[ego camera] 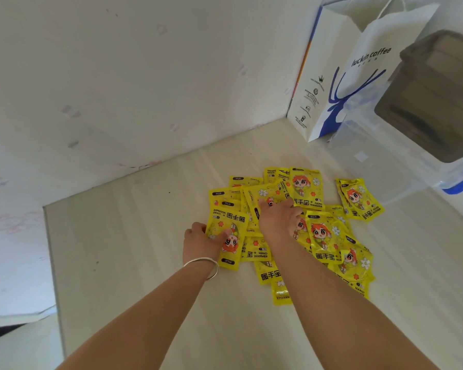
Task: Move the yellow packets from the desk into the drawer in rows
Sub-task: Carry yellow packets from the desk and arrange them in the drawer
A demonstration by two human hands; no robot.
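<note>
Premises appear domestic: a private room in a home or dormitory, not a commercial or industrial site. Evidence: a pale wood-grain bench [150,263] set into a corner of plain white walls [118,76] with scuffs and faint marks. A white and blue takeaway coffee-shop paper bag [353,73] stands in the corner, beside a clear plastic storage box [380,166] with blue latches. Retail hand-warmer packets [305,188] lie heaped loosely on the bench.

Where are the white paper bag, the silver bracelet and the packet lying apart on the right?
white paper bag [340,84], head view, on its printed front face.
silver bracelet [201,261], head view, on the band across the left wrist.
separate yellow packet [358,200], head view, on its cartoon figure.
</note>
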